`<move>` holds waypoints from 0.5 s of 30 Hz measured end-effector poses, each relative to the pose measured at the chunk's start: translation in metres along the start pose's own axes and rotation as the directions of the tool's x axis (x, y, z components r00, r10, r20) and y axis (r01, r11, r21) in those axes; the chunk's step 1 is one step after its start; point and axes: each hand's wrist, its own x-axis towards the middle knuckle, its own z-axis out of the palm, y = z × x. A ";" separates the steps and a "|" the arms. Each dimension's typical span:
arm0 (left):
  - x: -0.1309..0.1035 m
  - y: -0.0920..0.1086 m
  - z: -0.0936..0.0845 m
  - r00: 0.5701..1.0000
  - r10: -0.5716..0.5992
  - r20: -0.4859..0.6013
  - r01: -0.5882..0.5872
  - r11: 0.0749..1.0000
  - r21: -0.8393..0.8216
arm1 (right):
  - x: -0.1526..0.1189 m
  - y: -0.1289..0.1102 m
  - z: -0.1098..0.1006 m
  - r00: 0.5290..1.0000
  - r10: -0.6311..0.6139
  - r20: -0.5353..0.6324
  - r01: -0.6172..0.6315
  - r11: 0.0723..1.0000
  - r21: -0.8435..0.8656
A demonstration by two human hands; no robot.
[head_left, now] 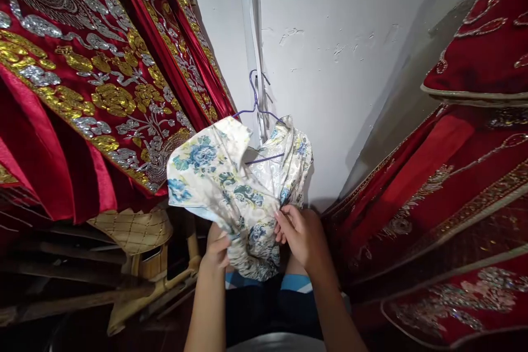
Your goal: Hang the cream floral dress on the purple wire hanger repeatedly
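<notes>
A white garment with blue flowers and green-yellow leaves (pixel 239 187) hangs in front of me on a purple wire hanger (pixel 253 107). The hanger's hook catches on a pale vertical strip against the wall. My left hand (pixel 218 250) is closed on the garment's lower left side, with its fingertips partly hidden by cloth. At the front opening, lower right, my right hand (pixel 292 229) pinches the garment's edge. The lower part of the garment is bunched and hangs over my lap.
Red costumes with gold and silver sequins (pixel 111 99) hang close on the left. More red embroidered cloth (pixel 421 220) hangs on the right. Low at the left stands a pale wooden chair or rack (pixel 152 269). A white wall (pixel 338 11) with peeling paint is ahead.
</notes>
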 end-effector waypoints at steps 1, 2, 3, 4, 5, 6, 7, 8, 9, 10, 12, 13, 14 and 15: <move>-0.001 0.004 0.004 0.998 -0.063 0.029 0.065 0.997 -0.045 | 0.000 0.001 0.004 1.000 -0.010 0.019 0.010 1.000 0.001; -0.001 0.009 0.008 0.990 -0.130 0.049 0.134 0.986 -0.100 | 0.001 0.001 0.006 1.000 -0.015 0.026 0.015 1.000 0.008; -0.002 0.012 0.014 0.980 -0.190 0.050 0.196 0.968 -0.156 | 0.002 0.001 0.007 1.000 -0.017 0.019 0.017 1.000 0.018; -0.001 0.014 0.018 0.971 -0.236 0.025 0.236 0.950 -0.205 | 0.002 0.001 0.007 1.000 -0.015 0.003 0.015 0.999 0.029; 0.000 0.015 0.022 0.965 -0.263 -0.024 0.250 0.939 -0.237 | 0.002 0.000 0.007 1.000 -0.012 -0.025 0.013 0.999 0.040; 0.002 0.013 0.025 0.960 -0.264 -0.092 0.236 0.942 -0.239 | 0.002 -0.001 0.005 0.999 -0.011 -0.053 0.013 0.999 0.050; 0.005 0.010 0.026 0.954 -0.249 -0.164 0.212 0.953 -0.214 | 0.000 -0.002 0.003 0.997 -0.011 -0.075 0.015 0.998 0.054; 0.008 0.005 0.026 0.946 -0.217 -0.242 0.179 0.969 -0.167 | -0.001 -0.003 0.001 0.996 -0.010 -0.090 0.015 0.999 0.051; 0.010 0.000 0.026 0.927 -0.161 -0.338 0.132 0.985 -0.107 | -0.003 -0.004 -0.001 0.995 -0.007 -0.096 0.011 0.999 0.043; 0.011 -0.006 0.026 0.895 -0.080 -0.440 0.072 0.997 -0.035 | -0.005 -0.005 -0.003 0.996 0.000 -0.091 0.003 1.000 0.029; 0.009 -0.015 0.028 0.779 0.128 -0.614 -0.060 0.990 0.130 | -0.008 -0.005 -0.003 0.999 0.022 -0.049 -0.022 1.000 0.001; 0.007 -0.018 0.030 0.717 0.236 -0.656 -0.124 0.969 0.213 | -0.009 -0.005 -0.002 0.999 0.034 -0.023 -0.034 0.999 -0.005; 0.002 -0.020 0.035 0.675 0.331 -0.660 -0.183 0.941 0.285 | -0.010 -0.005 0.000 0.999 0.045 0.001 -0.045 0.999 -0.005; -0.002 -0.022 0.041 0.672 0.401 -0.623 -0.233 0.913 0.336 | -0.011 -0.005 0.003 0.999 0.049 0.018 -0.049 0.999 0.000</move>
